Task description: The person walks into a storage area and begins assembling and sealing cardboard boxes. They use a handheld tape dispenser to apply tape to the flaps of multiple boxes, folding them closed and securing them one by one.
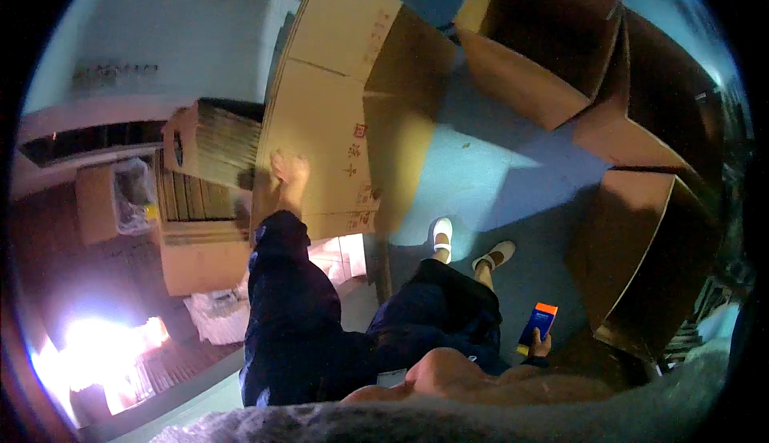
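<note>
A stack of flattened cardboard boxes (320,122) with red print stands at the centre left, its top panels folded at a crease. My left hand (290,172) rests on the near panel, fingers apart, close to the stack's left edge. Low at the right, my right hand (540,343) holds a small blue box (537,323) with an orange end and a yellow strip. Most of that hand's fingers are hidden behind the box.
Open cartons (537,42) line the right side of the grey floor (456,171), around my feet. More folded cardboard (208,187) and a carton with plastic-wrapped contents (100,203) stand at the left. Bright light glares at the lower left.
</note>
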Demonstrator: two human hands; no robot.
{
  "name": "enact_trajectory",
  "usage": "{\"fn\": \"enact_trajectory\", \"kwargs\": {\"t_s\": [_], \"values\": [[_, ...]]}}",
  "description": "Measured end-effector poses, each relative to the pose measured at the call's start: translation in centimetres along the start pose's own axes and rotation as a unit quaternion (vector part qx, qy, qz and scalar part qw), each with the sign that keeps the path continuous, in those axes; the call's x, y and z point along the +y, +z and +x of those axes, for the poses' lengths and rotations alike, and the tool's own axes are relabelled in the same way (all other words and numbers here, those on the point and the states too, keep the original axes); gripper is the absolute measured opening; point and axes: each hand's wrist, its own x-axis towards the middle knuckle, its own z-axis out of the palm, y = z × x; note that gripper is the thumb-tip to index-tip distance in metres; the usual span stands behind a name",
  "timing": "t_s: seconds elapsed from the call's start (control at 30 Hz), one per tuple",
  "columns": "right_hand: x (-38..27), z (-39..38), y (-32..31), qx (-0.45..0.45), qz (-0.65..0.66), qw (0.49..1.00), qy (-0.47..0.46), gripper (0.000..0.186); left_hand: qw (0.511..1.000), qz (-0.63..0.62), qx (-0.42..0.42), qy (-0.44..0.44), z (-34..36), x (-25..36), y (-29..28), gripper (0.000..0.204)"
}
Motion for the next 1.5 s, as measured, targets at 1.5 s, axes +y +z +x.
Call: {"fn": "enact_trajectory", "kwargs": {"t_s": [1.5], "values": [[-54.5, -4.7, 36.2, -0.120, -0.516, 0.739, -0.416, 0.056, 0.819, -0.480, -0.050, 0.311, -17.5, 4.1, -8.8, 0.074]]}}
